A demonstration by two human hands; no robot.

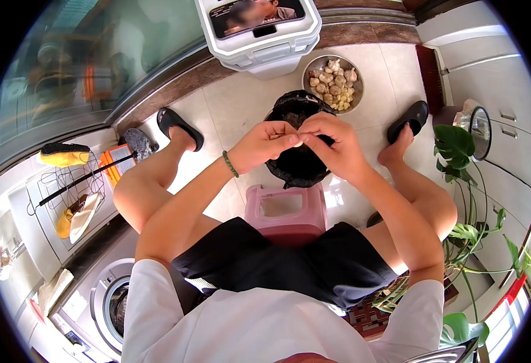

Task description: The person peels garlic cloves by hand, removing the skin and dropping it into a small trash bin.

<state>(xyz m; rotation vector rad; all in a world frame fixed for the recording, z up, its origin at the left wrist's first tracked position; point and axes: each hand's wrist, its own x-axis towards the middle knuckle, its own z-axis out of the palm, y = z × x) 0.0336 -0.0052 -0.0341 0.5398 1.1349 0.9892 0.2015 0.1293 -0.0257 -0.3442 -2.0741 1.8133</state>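
Note:
My left hand [269, 144] and my right hand [332, 143] meet over a bin lined with a black bag [301, 179]. Fingertips of both hands pinch a small pale garlic clove [300, 143], mostly covered by the fingers. A green beaded bracelet [229, 164] circles my left wrist. Dark scraps lie inside the bin, too shaded to make out well. Just beyond it, to the right, a metal bowl [357, 95] on the floor holds whole garlic bulbs [339, 74] and several peeled cloves [341, 101].
A pink plastic stool [286, 233] stands between my legs. Ahead is a grey-white lidded box [265, 54] with a phone [256, 17] on top. A washing machine [111, 302] sits at lower left, leafy plants [456, 148] and white cabinets [489, 78] at right.

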